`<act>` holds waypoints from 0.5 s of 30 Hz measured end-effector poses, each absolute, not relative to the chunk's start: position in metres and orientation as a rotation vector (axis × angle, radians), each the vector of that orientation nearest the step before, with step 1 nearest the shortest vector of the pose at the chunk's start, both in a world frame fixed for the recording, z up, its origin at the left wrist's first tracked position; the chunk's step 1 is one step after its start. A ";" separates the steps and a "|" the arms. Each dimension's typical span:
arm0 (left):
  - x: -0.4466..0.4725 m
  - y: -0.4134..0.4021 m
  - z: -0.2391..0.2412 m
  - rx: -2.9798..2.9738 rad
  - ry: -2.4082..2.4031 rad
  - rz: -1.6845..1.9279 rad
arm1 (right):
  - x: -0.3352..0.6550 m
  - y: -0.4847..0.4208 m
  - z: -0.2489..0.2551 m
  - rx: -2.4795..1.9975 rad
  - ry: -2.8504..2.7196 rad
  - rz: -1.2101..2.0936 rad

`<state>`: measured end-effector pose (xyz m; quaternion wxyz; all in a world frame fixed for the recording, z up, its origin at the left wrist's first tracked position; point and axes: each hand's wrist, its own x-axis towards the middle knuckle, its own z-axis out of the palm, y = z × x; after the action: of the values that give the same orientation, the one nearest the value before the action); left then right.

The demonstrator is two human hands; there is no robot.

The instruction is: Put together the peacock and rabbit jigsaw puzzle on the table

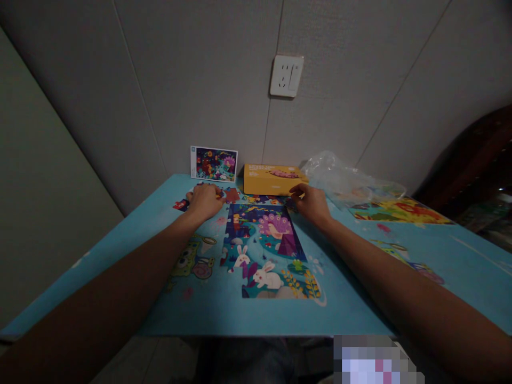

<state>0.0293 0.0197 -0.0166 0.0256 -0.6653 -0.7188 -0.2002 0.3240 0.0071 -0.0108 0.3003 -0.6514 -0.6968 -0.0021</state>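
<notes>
A partly joined jigsaw puzzle (260, 240) lies mid-table, showing a pink peacock, a stream and white rabbits; its left edge is uneven. Beyond its upper left corner, my left hand (206, 200) is over loose puzzle pieces (232, 195), fingers curled about a small colourful piece. My right hand (311, 202) is past the upper right corner, by the front of a yellow box (266, 184). Its thumb and fingers are drawn together near dark pieces; what they hold, if anything, is too small to make out. More loose pieces (262, 200) lie in front of the box.
A picture card (216, 164) of the same scene leans against the wall. Right of the box lies a clear plastic bag (336, 178), with a yellow and red picture sheet (404, 210) beside it. A cartoon-printed blue cover (192, 314) lies over the table. A wall socket (287, 76) is above.
</notes>
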 end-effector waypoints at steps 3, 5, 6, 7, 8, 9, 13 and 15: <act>0.028 0.019 -0.017 -2.055 -2.212 -0.642 | 0.325 0.008 -0.012 -1.726 -1.843 -0.016; 0.028 0.020 -0.018 -2.056 -2.201 -0.654 | 0.325 0.008 -0.012 -1.720 -1.849 -0.026; 0.027 0.020 -0.018 -2.058 -2.195 -0.657 | 0.326 0.008 -0.012 -1.720 -1.852 -0.031; 0.027 0.021 -0.019 -2.059 -2.191 -0.658 | 0.326 0.008 -0.012 -1.726 -1.854 -0.037; 0.027 0.021 -0.019 -2.057 -2.189 -0.658 | 0.326 0.008 -0.012 -1.739 -1.853 -0.042; 0.026 0.022 -0.019 -2.054 -2.190 -0.657 | 0.326 0.008 -0.013 -1.754 -1.851 -0.048; 0.026 0.024 -0.021 -2.052 -2.193 -0.669 | 0.327 0.008 -0.014 -1.782 -1.849 -0.073; 0.026 0.024 -0.021 -2.051 -2.184 -0.684 | 0.327 0.009 -0.015 -1.777 -1.855 -0.076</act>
<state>0.0261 0.0239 -0.0208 0.0340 -0.6671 -0.7102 -0.2226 0.3274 0.0090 -0.0149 0.2821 -0.6634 -0.6924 -0.0284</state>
